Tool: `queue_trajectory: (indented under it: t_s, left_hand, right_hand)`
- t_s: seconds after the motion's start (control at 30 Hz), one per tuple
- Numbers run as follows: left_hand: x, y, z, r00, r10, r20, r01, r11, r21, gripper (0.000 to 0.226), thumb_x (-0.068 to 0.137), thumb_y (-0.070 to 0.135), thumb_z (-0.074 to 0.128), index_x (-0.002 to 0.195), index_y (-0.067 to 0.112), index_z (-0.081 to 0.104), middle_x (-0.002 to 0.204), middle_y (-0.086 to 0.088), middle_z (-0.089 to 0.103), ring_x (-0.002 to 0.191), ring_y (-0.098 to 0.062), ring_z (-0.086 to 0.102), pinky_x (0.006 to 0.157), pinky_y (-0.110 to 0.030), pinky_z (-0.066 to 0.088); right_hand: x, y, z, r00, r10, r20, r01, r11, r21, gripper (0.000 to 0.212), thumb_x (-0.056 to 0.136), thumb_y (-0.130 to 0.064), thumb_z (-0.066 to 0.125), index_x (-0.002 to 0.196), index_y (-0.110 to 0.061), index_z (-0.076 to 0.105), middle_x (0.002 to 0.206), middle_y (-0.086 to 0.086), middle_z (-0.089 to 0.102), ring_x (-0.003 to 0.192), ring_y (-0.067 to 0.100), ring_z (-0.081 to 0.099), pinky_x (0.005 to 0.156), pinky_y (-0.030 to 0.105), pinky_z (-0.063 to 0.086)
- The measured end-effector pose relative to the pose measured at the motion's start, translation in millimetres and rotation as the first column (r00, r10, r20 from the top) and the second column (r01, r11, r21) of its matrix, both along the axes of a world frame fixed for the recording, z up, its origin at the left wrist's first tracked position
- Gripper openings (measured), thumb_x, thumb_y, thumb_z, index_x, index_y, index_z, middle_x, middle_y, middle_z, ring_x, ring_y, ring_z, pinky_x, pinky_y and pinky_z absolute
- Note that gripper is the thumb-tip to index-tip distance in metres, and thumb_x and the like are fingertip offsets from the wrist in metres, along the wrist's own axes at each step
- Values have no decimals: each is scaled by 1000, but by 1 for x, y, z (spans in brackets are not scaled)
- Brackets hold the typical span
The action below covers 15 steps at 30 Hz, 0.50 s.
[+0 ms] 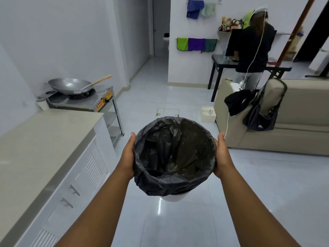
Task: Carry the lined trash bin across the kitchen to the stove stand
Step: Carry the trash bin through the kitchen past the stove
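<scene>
A white trash bin (173, 197) lined with a black bag (174, 184) is held up in front of me above the tiled floor. My left hand (128, 156) grips its left side and my right hand (221, 154) grips its right side, thumbs near the rim. The bag's inside looks empty. The metal stove stand (99, 102) stands ahead on the left against the wall, with a wok (71, 85) and spatula on its burner.
A beige counter with white cabinets (44, 139) runs along my left. A beige sofa (293, 122) with a black handbag (261, 120) is on the right. A person (254, 50) stands at a dark table at the back right. A small white box (208, 114) sits on the floor ahead.
</scene>
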<state>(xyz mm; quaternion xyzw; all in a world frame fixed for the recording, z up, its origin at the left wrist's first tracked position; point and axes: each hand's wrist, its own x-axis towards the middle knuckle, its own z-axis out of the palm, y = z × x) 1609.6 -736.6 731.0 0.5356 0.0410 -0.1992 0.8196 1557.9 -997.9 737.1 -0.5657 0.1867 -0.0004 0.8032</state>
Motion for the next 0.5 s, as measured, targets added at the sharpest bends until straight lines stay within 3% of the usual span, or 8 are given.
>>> queue_trajectory:
  t_s: [0.17,0.5]
  left_hand:
    - [93,-25,-14,1000,-12,7,12,1000,3,61,93,65,31,120,25,69,119,-8,73,113,-31,66,91,-44,52]
    - [325,-62,-3,996,-66,63,69,997,-43,66,93,65,30,129,21,63,126,-11,69,117,-31,65,100,-47,48]
  right_hand:
    - [88,-28,-12,999,-8,-44,6,999,-32,82,86,-76,15,146,-27,42,150,8,48,136,35,43,112,55,34]
    - [306,-63,0,999,-34,14,35,999,-38,84,80,-81,20,141,-31,49,147,7,50,135,32,45,114,55,32]
